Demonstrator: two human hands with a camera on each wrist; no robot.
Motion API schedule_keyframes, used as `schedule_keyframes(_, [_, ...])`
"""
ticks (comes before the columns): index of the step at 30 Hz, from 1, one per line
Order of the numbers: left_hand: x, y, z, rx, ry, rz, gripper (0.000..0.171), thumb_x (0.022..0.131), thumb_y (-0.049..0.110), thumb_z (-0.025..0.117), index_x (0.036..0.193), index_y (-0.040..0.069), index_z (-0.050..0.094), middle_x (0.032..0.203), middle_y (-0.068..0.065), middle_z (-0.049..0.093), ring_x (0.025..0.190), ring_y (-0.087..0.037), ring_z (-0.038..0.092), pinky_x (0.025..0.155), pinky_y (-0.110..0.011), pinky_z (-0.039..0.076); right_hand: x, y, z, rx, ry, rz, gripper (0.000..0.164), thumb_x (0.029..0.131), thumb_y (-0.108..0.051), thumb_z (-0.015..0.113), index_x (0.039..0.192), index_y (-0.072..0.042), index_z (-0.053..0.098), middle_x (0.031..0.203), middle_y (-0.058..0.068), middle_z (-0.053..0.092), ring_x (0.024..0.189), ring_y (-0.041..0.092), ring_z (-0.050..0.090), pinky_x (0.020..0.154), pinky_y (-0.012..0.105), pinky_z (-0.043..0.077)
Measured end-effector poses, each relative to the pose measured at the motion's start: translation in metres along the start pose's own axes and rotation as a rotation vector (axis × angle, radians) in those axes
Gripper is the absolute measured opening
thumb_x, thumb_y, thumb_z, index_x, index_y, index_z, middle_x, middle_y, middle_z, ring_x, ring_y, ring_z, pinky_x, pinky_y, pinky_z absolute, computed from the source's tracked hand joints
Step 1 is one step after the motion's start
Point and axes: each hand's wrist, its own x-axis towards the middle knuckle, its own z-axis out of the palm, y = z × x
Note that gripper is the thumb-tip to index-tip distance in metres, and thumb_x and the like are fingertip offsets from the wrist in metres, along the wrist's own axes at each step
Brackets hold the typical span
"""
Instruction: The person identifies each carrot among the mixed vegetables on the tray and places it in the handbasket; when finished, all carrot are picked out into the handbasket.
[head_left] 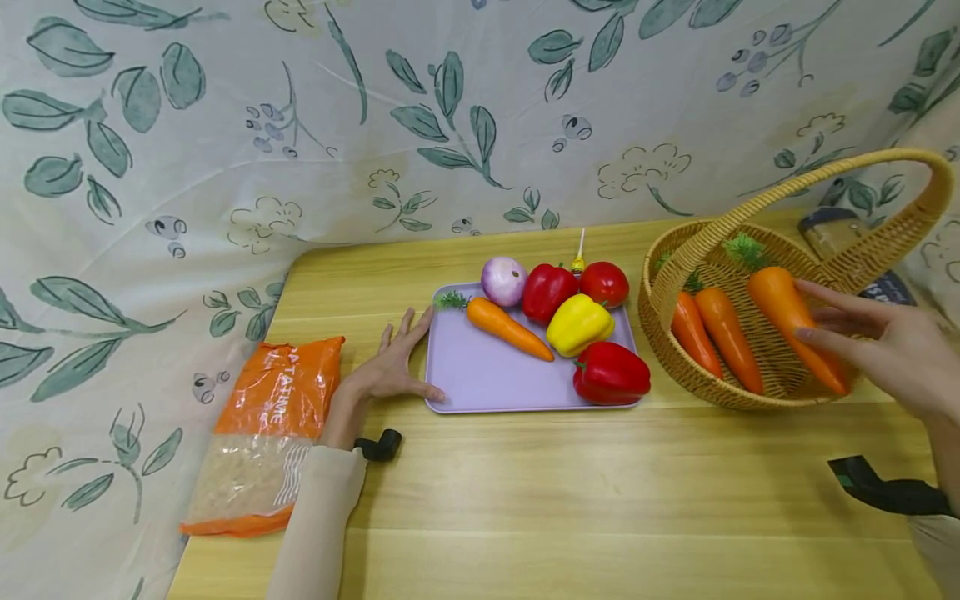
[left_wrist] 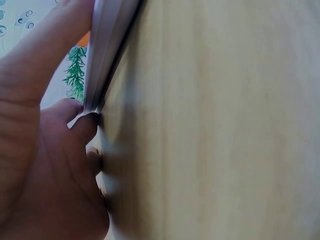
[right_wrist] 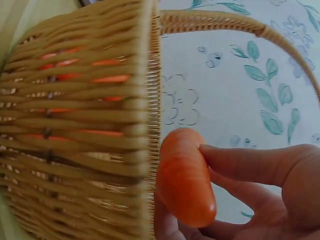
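Observation:
My right hand [head_left: 892, 337] pinches an orange carrot [head_left: 787, 308] between thumb and fingers, over the right side of the wicker basket [head_left: 750, 398]. In the right wrist view this carrot [right_wrist: 186, 180] is beside the basket's rim [right_wrist: 142, 120]. Two more carrots [head_left: 727, 333] lie inside the basket. My left hand [head_left: 390, 358] is spread at the left edge of a lilac tray [head_left: 480, 383], its thumb and a fingertip touching the rim. On the tray lie a carrot [head_left: 510, 327], a purple onion [head_left: 504, 281], red peppers [head_left: 611, 372], a yellow pepper [head_left: 580, 325] and a tomato [head_left: 604, 284].
An orange and clear bag [head_left: 262, 433] lies on the table left of my left forearm. Behind the tray is a small yellow-tipped item [head_left: 578, 262]. The basket's tall handle [head_left: 810, 179] arches over it. A dark item [head_left: 888, 287] is behind the basket. Patterned cloth [head_left: 450, 125] hangs behind.

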Motion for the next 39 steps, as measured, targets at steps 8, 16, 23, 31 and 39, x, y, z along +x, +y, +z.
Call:
schedule_keyframes(8, [0.0,0.002,0.0,0.0,-0.003,-0.007,0.141,0.07,0.047,0.095,0.168,0.023,-0.004,0.176,-0.01,-0.007,0.161,-0.032,-0.02,0.128,-0.061,-0.018,0.022,0.009,0.013,-0.028,-0.024,0.028,0.065,0.106,-0.034,0.057,0.161,-0.009,0.031,0.133,0.043,0.055,0.105,0.048,0.058,0.054,0.021,0.04])
schedule_keyframes(16, [0.002,0.001,0.001,0.006,-0.007,-0.006,0.141,0.07,0.048,0.094,0.168,0.024,-0.004,0.176,-0.007,-0.007,0.161,-0.029,-0.021,0.128,-0.059,-0.018,0.033,0.014,0.021,0.046,-0.068,0.061,0.068,0.105,-0.041,0.057,0.162,-0.012,0.032,0.137,0.041,0.053,0.077,-0.015,0.046,0.057,0.023,0.047])
schedule_keyframes(23, [0.001,0.002,0.0,0.006,-0.01,-0.008,0.142,0.07,0.049,0.095,0.168,0.024,-0.004,0.177,-0.005,-0.007,0.161,-0.028,-0.021,0.128,-0.058,-0.018,0.041,0.022,0.026,0.101,-0.086,0.052,0.069,0.102,-0.041,0.063,0.16,-0.013,0.037,0.114,0.017,0.073,0.079,-0.019,0.048,0.061,0.017,0.047])
schedule_keyframes(31, [0.002,0.002,0.001,0.008,-0.014,-0.004,0.141,0.07,0.05,0.094,0.168,0.025,-0.005,0.176,-0.003,-0.008,0.161,-0.027,-0.022,0.128,-0.058,-0.02,0.048,0.026,0.031,0.116,-0.166,0.031,0.073,0.103,-0.037,0.063,0.161,-0.007,0.031,0.133,0.039,0.059,0.076,-0.018,0.051,0.062,0.02,0.052])
schedule_keyframes(39, [0.0,0.001,0.0,-0.001,-0.003,0.006,0.141,0.071,0.048,0.094,0.168,0.021,-0.004,0.176,-0.008,-0.007,0.161,-0.031,-0.021,0.127,-0.06,-0.019,0.052,0.025,0.035,0.125,-0.18,0.018,0.075,0.102,-0.032,0.066,0.161,-0.005,0.03,0.12,0.029,0.068,0.077,-0.018,0.052,0.063,0.018,0.053])
